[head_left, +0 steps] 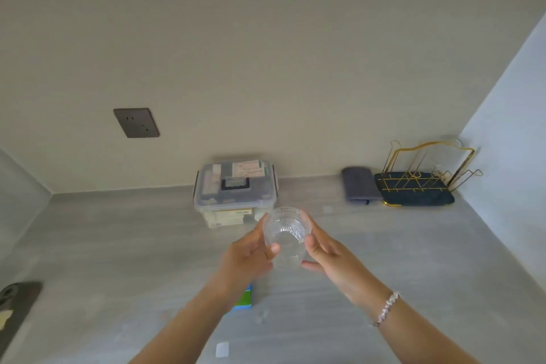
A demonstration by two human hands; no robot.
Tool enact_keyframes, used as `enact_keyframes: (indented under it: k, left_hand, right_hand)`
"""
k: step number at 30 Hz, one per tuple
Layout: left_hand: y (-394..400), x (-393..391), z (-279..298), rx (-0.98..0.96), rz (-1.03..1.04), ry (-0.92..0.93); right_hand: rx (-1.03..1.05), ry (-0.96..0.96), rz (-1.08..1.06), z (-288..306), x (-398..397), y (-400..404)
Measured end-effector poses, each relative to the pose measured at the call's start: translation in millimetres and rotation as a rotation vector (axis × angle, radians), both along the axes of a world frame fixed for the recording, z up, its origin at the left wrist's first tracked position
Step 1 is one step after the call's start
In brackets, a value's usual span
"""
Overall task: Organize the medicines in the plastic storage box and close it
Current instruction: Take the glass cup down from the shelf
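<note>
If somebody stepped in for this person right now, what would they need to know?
Left hand and right hand both hold a clear glass above the counter.
The plastic storage box sits by the back wall, lid on, medicines visible inside; whether its latches are fastened cannot be told.
A green and blue packet lies on the counter, partly hidden under the left forearm.
Left: likely set the glass down, put the packet in the box if it belongs there, then close it.
</note>
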State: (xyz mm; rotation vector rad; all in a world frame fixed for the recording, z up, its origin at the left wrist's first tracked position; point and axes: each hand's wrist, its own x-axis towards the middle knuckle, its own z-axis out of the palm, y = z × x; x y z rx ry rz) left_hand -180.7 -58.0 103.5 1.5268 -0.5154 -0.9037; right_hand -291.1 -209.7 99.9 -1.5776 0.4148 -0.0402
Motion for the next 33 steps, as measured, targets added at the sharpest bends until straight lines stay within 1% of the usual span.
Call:
enact_keyframes:
  k: [3, 7, 14, 25, 33]
  left_hand:
    - [-3, 3, -32, 0.025, -0.006, 0.105]
    - [-6, 2, -72, 0.074, 0.065, 0.217]
    - [-9, -3, -121, 0.144, 0.168, 0.341]
    - [-13, -13, -149, 0.151, 0.205, 0.444]
    - [-15, -20, -149, 0.151, 0.202, 0.417]
  right_hand:
    - [0.101, 0.029, -0.009, -36, 1, 0]
    - [0.203, 0.091, -0.019, -76, 1, 1]
    - [0.376, 0.162, -0.086, -117, 3, 9]
    - [0.500, 0.217, -0.195, -144, 1, 12]
    - [0.433, 0.219, -0.170, -148, -2, 12]
